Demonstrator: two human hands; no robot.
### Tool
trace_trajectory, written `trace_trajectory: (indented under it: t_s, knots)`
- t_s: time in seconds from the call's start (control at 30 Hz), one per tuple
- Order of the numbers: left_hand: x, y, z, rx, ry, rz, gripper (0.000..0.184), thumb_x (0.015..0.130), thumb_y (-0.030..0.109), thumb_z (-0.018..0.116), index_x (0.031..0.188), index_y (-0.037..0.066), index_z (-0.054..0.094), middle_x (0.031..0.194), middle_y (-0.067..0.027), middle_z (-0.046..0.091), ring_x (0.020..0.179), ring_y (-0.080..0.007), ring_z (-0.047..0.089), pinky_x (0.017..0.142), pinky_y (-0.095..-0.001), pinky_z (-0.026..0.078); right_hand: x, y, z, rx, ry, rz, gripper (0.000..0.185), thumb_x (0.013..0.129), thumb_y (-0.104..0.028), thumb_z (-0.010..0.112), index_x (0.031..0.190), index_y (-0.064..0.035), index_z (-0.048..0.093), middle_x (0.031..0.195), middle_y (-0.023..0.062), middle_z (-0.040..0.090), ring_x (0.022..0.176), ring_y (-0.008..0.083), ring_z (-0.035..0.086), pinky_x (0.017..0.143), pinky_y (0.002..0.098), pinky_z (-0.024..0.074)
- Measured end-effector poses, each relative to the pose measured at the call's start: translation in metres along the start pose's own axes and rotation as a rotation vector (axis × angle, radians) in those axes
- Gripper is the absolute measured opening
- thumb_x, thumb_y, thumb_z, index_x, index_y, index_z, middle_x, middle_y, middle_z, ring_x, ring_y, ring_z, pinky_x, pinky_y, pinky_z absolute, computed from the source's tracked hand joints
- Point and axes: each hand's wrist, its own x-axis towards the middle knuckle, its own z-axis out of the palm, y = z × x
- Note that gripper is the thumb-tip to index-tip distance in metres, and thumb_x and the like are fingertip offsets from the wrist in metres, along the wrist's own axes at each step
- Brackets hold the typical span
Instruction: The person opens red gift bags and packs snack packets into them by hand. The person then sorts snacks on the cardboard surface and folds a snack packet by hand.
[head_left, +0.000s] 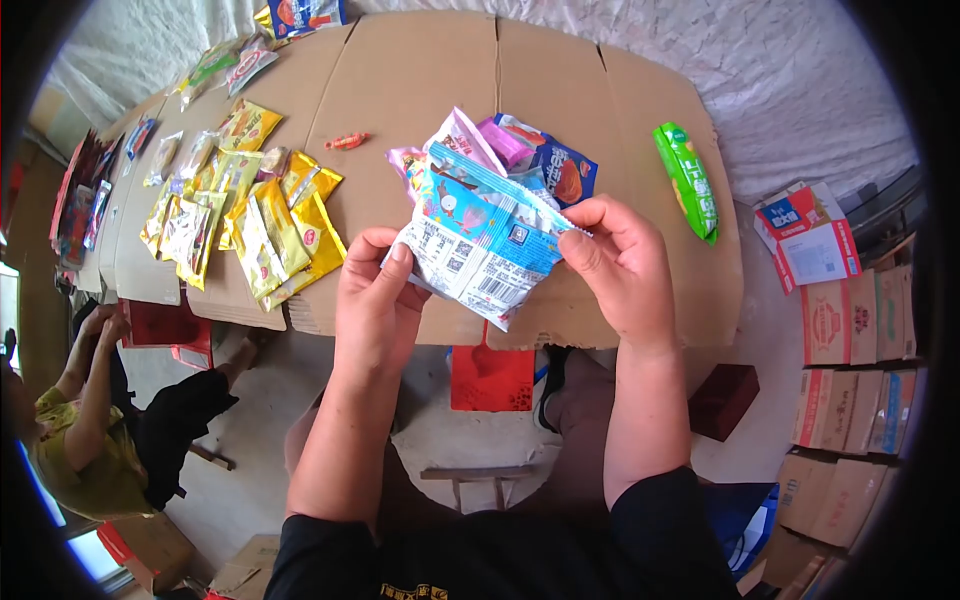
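Between my two hands is a blue and white snack bag (485,235), its printed side with a barcode facing up. My left hand (378,285) pinches its left edge, thumb on top. At the right corner, my right hand (620,265) grips it between thumb and fingers. Just beyond it on the cardboard lie a pink packet (465,140), a purple packet (508,145) and a dark blue packet (565,165), partly hidden by the bag. A long green packet (687,183) lies apart to the right. One small red wrapped piece (347,141) sits to the left.
Several yellow packets (270,240) are heaped on the cardboard tabletop (400,80) at left. More packets lie at the far left corner (215,68). Another person (95,430) sits at left. Cardboard boxes (850,410) are stacked at right, and a red box (492,378) stands below the table edge.
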Motion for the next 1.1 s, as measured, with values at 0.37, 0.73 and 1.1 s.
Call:
trace_trajectory:
  t_s: [0.37,0.73,1.1]
  knots:
    - [0.017,0.004,-0.005,0.045,-0.057,-0.042,0.007,0.097,0.004,0.057,0.104,0.007,0.058,0.104,-0.0056,0.068,0.096,-0.015,0.065,0.09,-0.0338,0.051,0.024,0.011,0.005,0.182,0.089,-0.057,0.014,0.1,-0.013,0.059,0.101,0.0014,0.061,0.086,-0.0007,0.062,0.081,0.0037,0.056,0.072,0.0206,0.046]
    - [0.028,0.004,-0.007,0.146,-0.078,-0.042,0.01,0.093,-0.003,0.06,0.1,0.004,0.059,0.102,-0.0052,0.068,0.096,-0.0133,0.063,0.091,-0.0299,0.049,0.033,0.017,0.006,0.101,0.113,-0.119,0.02,0.101,-0.017,0.059,0.104,0.0024,0.061,0.088,-0.002,0.059,0.081,0.003,0.053,0.072,0.0194,0.0442]
    - [0.036,0.002,-0.001,0.226,-0.119,-0.015,0.01,0.092,-0.002,0.064,0.096,0.006,0.06,0.101,-0.0047,0.068,0.096,-0.0122,0.063,0.089,-0.0294,0.049,0.039,0.014,0.004,0.074,0.194,-0.147,0.018,0.101,-0.014,0.057,0.093,0.0011,0.062,0.083,-0.0025,0.057,0.077,0.0034,0.049,0.069,0.0199,0.0413]
